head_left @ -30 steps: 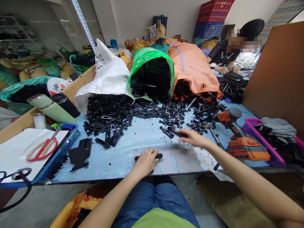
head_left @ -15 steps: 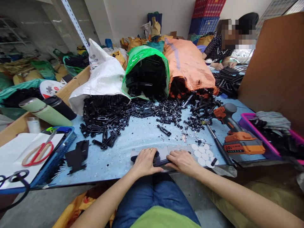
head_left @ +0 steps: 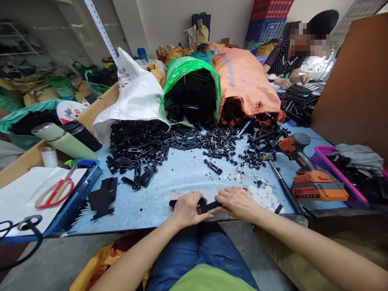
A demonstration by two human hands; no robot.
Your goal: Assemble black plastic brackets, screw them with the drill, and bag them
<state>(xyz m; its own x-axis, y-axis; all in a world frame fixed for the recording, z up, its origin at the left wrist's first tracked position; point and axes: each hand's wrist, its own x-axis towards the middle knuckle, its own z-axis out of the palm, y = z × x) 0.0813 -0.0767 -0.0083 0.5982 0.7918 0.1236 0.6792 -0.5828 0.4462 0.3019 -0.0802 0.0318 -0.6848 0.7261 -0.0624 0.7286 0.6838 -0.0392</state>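
Observation:
My left hand (head_left: 188, 207) is closed over a long black plastic part (head_left: 172, 203) lying at the near edge of the blue table (head_left: 157, 190). My right hand (head_left: 236, 202) pinches a second black plastic piece (head_left: 209, 207) and holds its end against the first one, between the two hands. A heap of loose black plastic parts (head_left: 142, 147) spreads across the middle of the table, beyond both hands. A few white round pads (head_left: 262, 194) lie just right of my right hand.
White (head_left: 133, 97), green (head_left: 190, 89) and orange (head_left: 245, 81) sacks of black parts lie at the back. An orange cordless drill (head_left: 306, 178) sits right, a pink bin (head_left: 348, 178) beyond it. A blue basket with scissors (head_left: 54, 192) and two flasks (head_left: 66, 139) stand left. Another person works far right.
My right hand came back from the parts pile with a black piece and brought it to the part under my left hand; both hands now grip the pieces together.

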